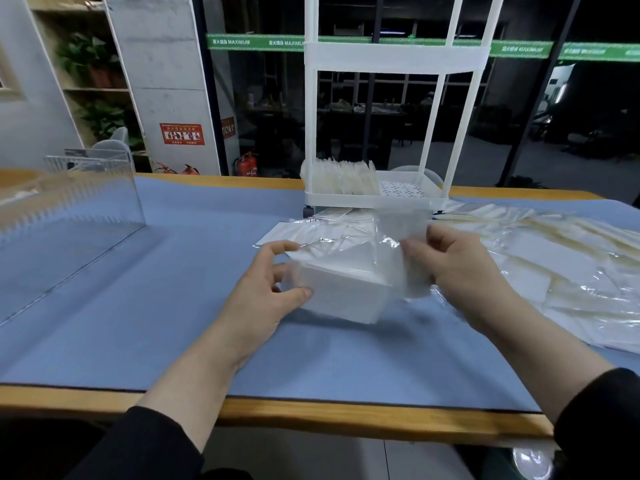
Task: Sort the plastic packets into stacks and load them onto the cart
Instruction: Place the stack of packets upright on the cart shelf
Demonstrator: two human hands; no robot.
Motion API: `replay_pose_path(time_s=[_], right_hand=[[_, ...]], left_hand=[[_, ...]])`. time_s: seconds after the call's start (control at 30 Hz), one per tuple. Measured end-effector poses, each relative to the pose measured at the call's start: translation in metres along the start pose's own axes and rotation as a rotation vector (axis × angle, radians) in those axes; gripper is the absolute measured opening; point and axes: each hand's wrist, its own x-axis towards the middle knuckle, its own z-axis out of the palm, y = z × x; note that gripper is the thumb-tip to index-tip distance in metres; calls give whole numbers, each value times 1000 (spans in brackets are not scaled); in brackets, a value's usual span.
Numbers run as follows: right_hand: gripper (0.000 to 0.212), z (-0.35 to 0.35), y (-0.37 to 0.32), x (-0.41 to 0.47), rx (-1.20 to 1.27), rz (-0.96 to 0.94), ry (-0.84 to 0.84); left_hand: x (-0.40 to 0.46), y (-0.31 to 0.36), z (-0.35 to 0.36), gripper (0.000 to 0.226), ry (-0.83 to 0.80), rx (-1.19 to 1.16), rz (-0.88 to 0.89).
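The stack of plastic packets sits between the two hands on the blue mat, close in front of the person, and the cart stands straight beyond it at the far side of the table, so the coming move looks like a short push or carry directly away from the body. The left hand holds the stack's left end, thumb curled along the near edge and fingers bent over the top corner. The right hand pinches the loose clear film at the stack's right end, its fingertips hidden in the plastic. The stack's long axis appears to run left to right, from one hand to the other, so both hands are about equally near it. The cart's bottom tray already has packets standing in its left half, while the perforated right half shows bare floor; that open side is probably where the stack would go. A few flat packets lie on the mat between the stack and the cart, under the film, and could get dragged along. A wide heap of unsorted packets spreads to the right, just beside the right wrist. A clear acrylic box stands well apart on the left.
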Motion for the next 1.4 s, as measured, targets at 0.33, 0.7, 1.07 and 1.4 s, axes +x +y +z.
replay_pose_path(time_s=[0.33,0.7,1.07,1.4], right_hand=[[21,13,-36,9,-683,-225,-284],[38,28,-6,-11,-224,-144,-192],[33,51,9,-31,-328,-127,-318],[30,43,4,-39,-273,-122,-255]], left_hand=[[-4,0,2,24,-82,15,-1],[-2,-5,2,35,5,145,6],[-5,-2,4,55,-70,310,50],[0,1,3,37,-41,274,-3]])
